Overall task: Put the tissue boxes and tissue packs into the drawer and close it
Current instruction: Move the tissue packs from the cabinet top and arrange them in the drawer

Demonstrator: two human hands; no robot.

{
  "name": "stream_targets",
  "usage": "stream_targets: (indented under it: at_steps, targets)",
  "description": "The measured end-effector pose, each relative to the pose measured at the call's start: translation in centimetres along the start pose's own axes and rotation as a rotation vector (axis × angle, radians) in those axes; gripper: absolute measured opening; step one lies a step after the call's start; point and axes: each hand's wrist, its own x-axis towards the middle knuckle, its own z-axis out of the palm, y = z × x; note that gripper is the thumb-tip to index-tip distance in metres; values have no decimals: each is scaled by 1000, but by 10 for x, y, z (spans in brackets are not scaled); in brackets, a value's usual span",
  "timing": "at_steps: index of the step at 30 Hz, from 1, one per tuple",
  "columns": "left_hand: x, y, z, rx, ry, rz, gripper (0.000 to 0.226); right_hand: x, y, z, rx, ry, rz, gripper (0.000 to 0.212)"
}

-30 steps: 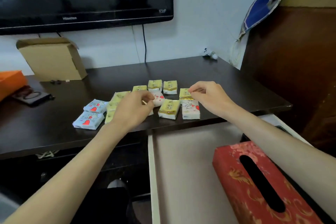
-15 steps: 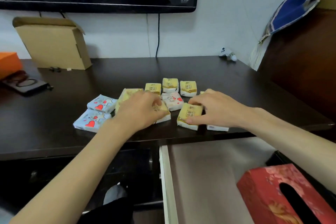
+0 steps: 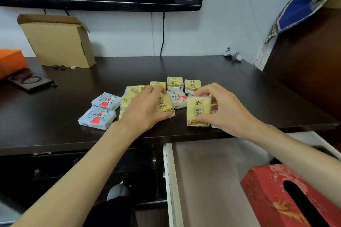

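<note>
Above the open drawer (image 3: 212, 180), on the desk (image 3: 55, 125): each hand pinches one yellow tissue pack, right hand (image 3: 224, 109) tilting its pack up, left hand (image 3: 145, 108) likewise. Step: gathering packs. Next: carry both down beside the red tissue box (image 3: 273, 199)

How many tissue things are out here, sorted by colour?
Yellow tissue packs: 8
Blue tissue packs with red hearts: 2
White tissue packs with pink print: 2, one mostly hidden behind a hand
Red tissue box, in the open drawer: 1
Total: 13 visible; the hands may be hiding more.
</note>
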Motion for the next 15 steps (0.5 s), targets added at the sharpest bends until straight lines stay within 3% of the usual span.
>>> stream_targets:
  at_steps: [5, 11, 13, 15]
  targets:
    - [-6, 8, 1, -90, 133, 61, 65, -30, 5, -10, 315, 61, 107, 53]
    - [-18, 27, -12, -317, 255, 99, 43, -80, 18, -23, 305, -73, 159, 54]
    - [-25, 40, -18, -443, 187, 94, 42, -97, 23, -23, 179, -137, 154, 51]
    - [-34, 57, -19, -580, -3, 80, 40, -109, 28, -21, -49, -204, 141, 48]
